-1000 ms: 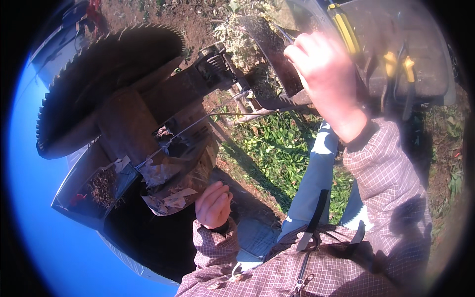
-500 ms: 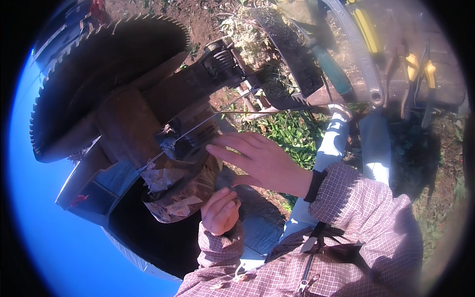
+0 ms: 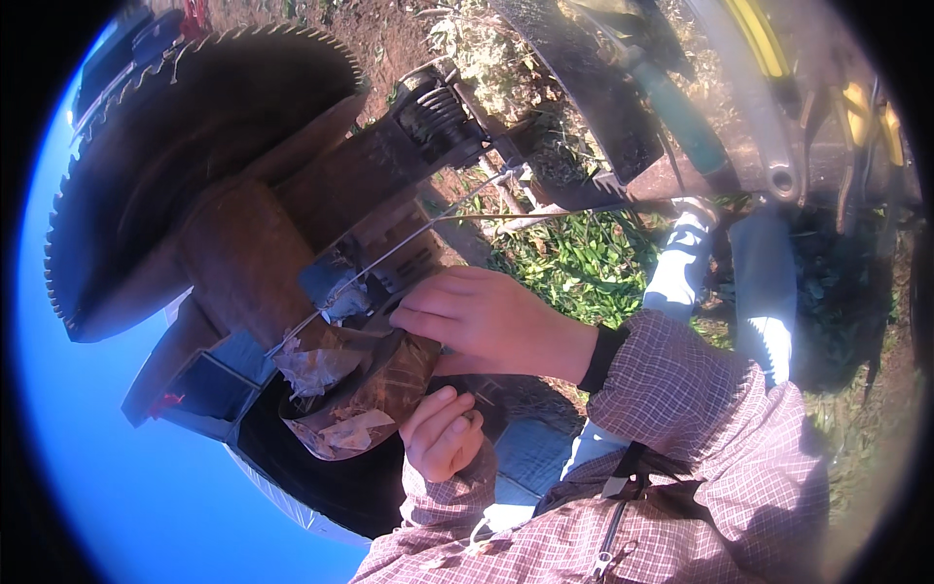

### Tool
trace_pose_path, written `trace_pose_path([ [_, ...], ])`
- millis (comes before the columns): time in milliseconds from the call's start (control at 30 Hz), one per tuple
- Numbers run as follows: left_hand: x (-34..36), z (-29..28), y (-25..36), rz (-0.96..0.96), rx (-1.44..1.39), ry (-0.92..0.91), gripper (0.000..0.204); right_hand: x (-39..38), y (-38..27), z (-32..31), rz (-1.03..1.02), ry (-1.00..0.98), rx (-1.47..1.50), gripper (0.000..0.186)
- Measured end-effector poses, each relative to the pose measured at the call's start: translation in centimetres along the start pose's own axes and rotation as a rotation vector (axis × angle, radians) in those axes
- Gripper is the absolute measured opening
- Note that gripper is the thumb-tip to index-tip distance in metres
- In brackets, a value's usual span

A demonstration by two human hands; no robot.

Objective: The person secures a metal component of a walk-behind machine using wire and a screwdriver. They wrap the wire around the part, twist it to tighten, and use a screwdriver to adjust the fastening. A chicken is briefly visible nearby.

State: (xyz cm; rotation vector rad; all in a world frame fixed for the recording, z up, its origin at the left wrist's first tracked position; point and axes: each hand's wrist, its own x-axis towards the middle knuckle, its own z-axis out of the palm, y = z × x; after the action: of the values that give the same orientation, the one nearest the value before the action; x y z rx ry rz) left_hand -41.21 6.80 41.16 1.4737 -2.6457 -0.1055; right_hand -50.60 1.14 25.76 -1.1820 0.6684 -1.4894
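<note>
My right hand point(image 3: 486, 326) reaches over the motor from the right. Its fingers are bent and pressed together at the dark upper edge of a curved brown cover point(image 3: 394, 389) patched with peeling tape or paper. The thumb and whatever lies under the fingertips are hidden. Just below the cover, my left hand point(image 3: 443, 436) is curled, with something small and dark at its fingers that I cannot make out. A thin metal rod point(image 3: 389, 255) crosses above the cover. Behind it, a rusty brown shaft housing point(image 3: 341, 190) joins a large toothed circular saw blade point(image 3: 204, 146).
A metal coil spring point(image 3: 433, 112) sits at the housing's far end. On a bench at the far right lie a green-handled tool point(image 3: 676, 107), a long metal wrench point(image 3: 754, 107) and yellow-handled pliers point(image 3: 856, 115). Grass point(image 3: 574, 268) grows below. A dark round opening point(image 3: 311, 453) lies beneath the cover.
My right hand's fingers have drawn together and bent down onto the cover's edge. My left hand stays curled just below. The whole view has shifted slightly.
</note>
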Motion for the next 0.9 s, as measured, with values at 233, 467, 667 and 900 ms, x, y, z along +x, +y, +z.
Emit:
trace_pose_path([
  [233, -0.1, 0.4, -0.1, 0.064, 0.133, 0.031, 0.020, 0.1, 0.1, -0.1, -0.035, -0.014, -0.011, 0.061],
  [467, -0.1, 0.1, 0.0, 0.084, 0.160, 0.063, 0.019, -0.3, 0.0, 0.6, -0.013, -0.001, 0.016, 0.069],
  [667, 1.9, -0.4, -1.4, 0.371, 0.378, 0.333, 0.013, -0.2, 0.1, 0.3, 0.015, 0.020, -0.007, 0.065],
  [900, 3.1, -0.7, 0.3, 0.042, 0.567, 0.079, 0.013, -0.5, -0.4, 0.3, 0.142, 0.014, 0.140, 0.067],
])
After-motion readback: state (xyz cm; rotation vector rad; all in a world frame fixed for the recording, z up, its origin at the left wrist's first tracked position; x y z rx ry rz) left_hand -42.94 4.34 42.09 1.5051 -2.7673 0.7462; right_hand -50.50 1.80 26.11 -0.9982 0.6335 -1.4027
